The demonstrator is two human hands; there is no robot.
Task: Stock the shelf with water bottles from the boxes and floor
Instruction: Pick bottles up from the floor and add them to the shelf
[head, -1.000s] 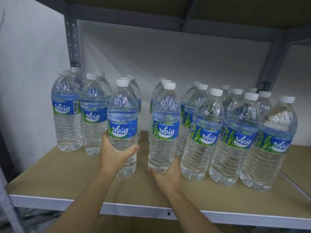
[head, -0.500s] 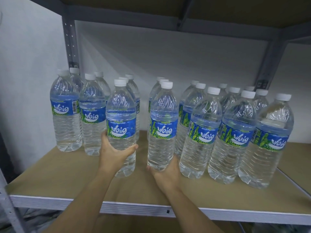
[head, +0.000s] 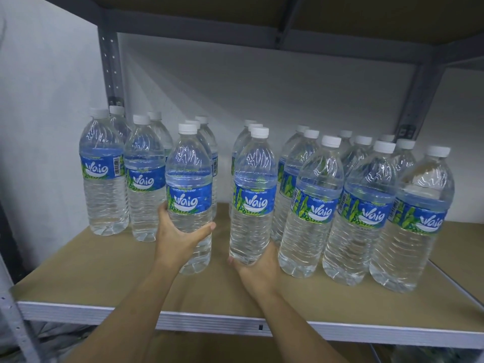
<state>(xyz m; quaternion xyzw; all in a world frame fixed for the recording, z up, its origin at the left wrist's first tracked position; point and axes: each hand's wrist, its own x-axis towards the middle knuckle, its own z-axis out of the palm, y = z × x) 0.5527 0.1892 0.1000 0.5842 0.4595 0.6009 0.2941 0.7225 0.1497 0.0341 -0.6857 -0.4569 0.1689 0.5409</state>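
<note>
Left bottle [head: 189, 205], right bottle [head: 253, 205] upright, caps up; left hand [head: 178, 239] grips one, right hand [head: 260, 268] other's base.

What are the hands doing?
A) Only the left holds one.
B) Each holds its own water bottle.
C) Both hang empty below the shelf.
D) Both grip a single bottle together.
B: the left hand wraps around one bottle; the right hand cups the base of a second bottle.

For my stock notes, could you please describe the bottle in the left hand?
The bottle is clear ribbed plastic, filled with water, with a white cap and a blue-green Waig label. It stands upright on the shelf, at the front of its row. The left hand grips its lower body, thumb across the front.
</note>
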